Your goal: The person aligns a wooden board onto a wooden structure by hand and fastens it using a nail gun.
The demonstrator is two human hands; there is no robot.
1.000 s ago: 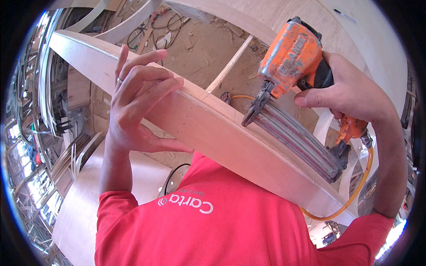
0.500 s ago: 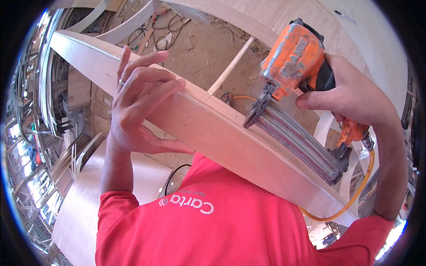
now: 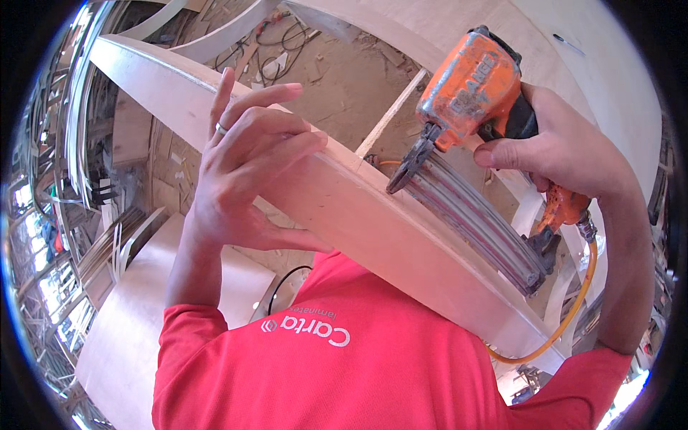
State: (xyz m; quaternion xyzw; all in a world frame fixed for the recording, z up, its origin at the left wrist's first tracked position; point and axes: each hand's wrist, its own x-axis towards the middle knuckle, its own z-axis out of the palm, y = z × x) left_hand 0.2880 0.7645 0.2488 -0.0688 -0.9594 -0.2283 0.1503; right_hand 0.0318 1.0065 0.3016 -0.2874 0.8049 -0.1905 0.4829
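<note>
A long, pale wooden board stands on edge, running slantwise from far left to near right. My left hand, with a ring on one finger, grips it across its width. The fingers bend over the upper edge, and the thumb lies along the near face toward the lower edge. In my right hand is an orange nail gun, held by its handle, partly hidden by the hand. Its dark nose sits at the board's upper edge, right of my left fingers; whether it touches is hard to tell. The long magazine slopes down to the right.
A yellow air hose hangs from the gun's handle and loops below the board. Beyond lie curved wooden pieces, a thin crosspiece and cables on the littered floor. A pale sheet lies at left; a pen rests far right.
The nail gun's nose has shifted slightly left along the board's edge. My left hand has moved a little right, so the two are closer. The board appears slightly farther right.
</note>
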